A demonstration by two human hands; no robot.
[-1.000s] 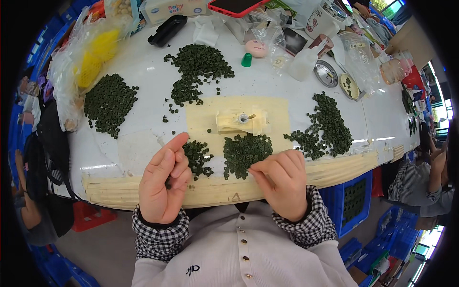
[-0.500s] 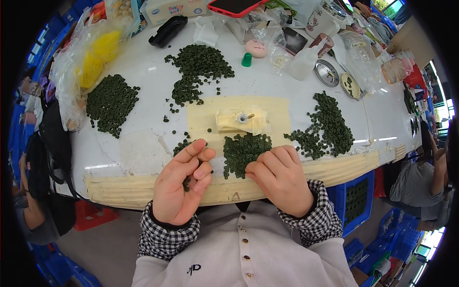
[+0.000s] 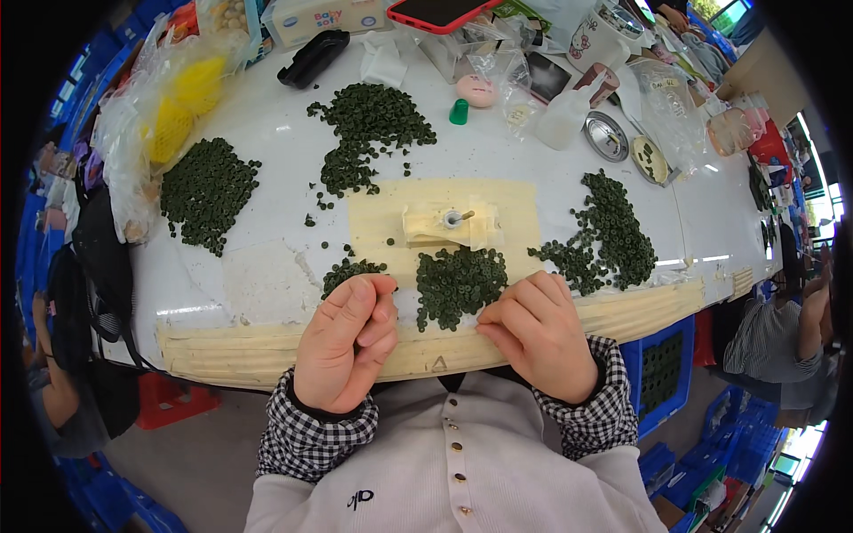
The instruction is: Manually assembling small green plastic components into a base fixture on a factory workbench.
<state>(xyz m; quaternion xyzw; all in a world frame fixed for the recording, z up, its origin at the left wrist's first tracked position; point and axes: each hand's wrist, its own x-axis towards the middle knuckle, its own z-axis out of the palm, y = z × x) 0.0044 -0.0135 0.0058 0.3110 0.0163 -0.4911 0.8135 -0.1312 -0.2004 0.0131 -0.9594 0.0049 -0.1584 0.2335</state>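
Note:
My left hand (image 3: 345, 345) is half turned up over the table's front edge, its fingers curled in and thumb against them. A dark spot shows between the fingers; whether it is a small green piece or shadow I cannot make out. My right hand (image 3: 544, 338) is pinched, thumb to forefinger, at the lower right of a pile of small dark green rings (image 3: 458, 284). Anything in that pinch is hidden. Just behind this pile, a tape-wrapped block (image 3: 422, 224) holds a round metal piece with a short brass-coloured pin. Behind my left fingertips lies a small heap of green pieces (image 3: 345, 274).
More green pieces form a left pile (image 3: 209, 195), a back pile (image 3: 373, 120) and a right pile of rings (image 3: 613, 235). A green cap (image 3: 458, 112), round metal lids (image 3: 607, 136), a white bottle (image 3: 562, 123) and plastic bags crowd the back. A blue crate (image 3: 662, 373) stands below, right.
My left hand has rolled inward, its fingers curling closer together. My right hand has drawn slightly right and back, still pinched. The piles look the same.

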